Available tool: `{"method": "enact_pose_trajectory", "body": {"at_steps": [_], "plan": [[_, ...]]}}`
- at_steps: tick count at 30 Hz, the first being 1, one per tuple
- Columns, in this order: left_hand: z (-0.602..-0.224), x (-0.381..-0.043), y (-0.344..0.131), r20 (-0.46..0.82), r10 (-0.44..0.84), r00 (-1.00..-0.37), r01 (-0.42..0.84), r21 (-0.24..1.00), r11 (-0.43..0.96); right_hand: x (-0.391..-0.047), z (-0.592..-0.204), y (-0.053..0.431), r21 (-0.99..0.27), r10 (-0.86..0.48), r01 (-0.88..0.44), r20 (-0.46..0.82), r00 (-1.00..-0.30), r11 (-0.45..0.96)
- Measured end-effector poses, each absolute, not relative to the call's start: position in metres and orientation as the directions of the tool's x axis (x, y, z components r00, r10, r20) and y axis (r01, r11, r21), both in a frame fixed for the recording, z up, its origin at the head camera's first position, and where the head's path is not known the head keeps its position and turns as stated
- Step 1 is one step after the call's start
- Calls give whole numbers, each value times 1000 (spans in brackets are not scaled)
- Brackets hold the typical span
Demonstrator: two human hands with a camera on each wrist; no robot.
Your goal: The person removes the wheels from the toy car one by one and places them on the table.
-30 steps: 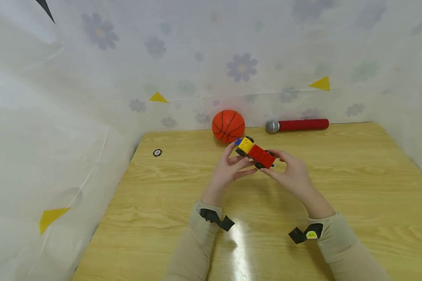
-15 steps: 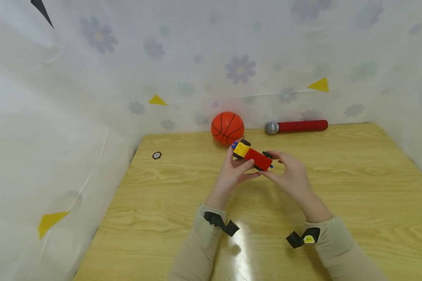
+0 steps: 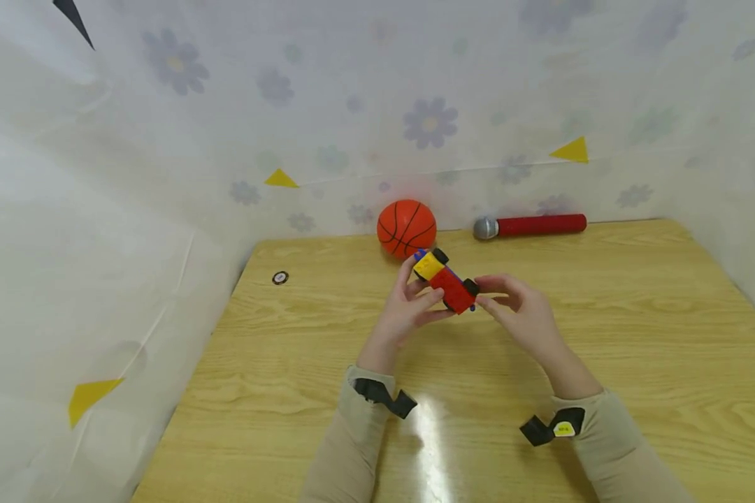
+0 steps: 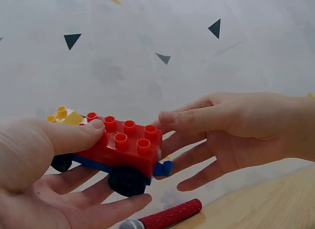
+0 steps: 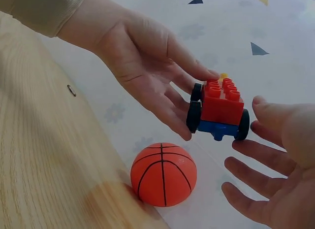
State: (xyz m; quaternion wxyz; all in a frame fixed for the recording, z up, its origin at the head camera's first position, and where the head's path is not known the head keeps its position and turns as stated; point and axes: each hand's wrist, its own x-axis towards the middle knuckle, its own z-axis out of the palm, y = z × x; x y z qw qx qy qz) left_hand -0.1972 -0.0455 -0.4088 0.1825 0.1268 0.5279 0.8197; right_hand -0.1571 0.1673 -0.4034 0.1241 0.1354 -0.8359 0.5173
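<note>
A toy car (image 3: pixel 451 288) of red and yellow studded bricks on a blue base with black wheels is held above the table. My left hand (image 3: pixel 396 313) grips it, thumb pressed on the red brick and fingers under the base, as the left wrist view shows. My right hand (image 3: pixel 530 316) is at the car's rear, its fingers spread and only slightly bent beside the back wheel. In the right wrist view the right thumb (image 5: pixel 268 111) stands apart from the red brick; whether a fingertip touches the wheel, I cannot tell.
An orange toy basketball (image 3: pixel 406 229) sits at the table's back edge, behind the car. To its right lies a red microphone (image 3: pixel 535 225) with a silver head. A small black-and-white disc (image 3: pixel 280 278) lies on the wooden table (image 3: pixel 264 391) at left. Patterned sheeting encloses the back and sides.
The car has turned so its rear swings toward me and left. My right fingers, earlier on its rear wheels, have loosened from it, while the left thumb has come onto the red brick.
</note>
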Motion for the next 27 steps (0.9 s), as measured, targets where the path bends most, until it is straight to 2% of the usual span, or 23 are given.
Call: {"method": "enact_pose_trajectory", "body": {"at_steps": [5, 14, 18, 27], "plan": [[-405, -196, -52, 47, 505, -862, -152, 926, -346, -156, -403, 170, -876, -109, -293, 272, -956, 382], [-401, -194, -55, 82, 570, -817, -143, 930, -338, -158, -400, 173, -875, -198, -203, 126, -972, 440], [-401, -193, -55, 76, 579, -812, -133, 941, -311, -158, -400, 173, -872, -238, -188, 85, -968, 452], [-400, -194, -55, 5, 546, -838, -147, 961, -234, -160, -401, 172, -854, -251, -198, 83, -964, 480]]}}
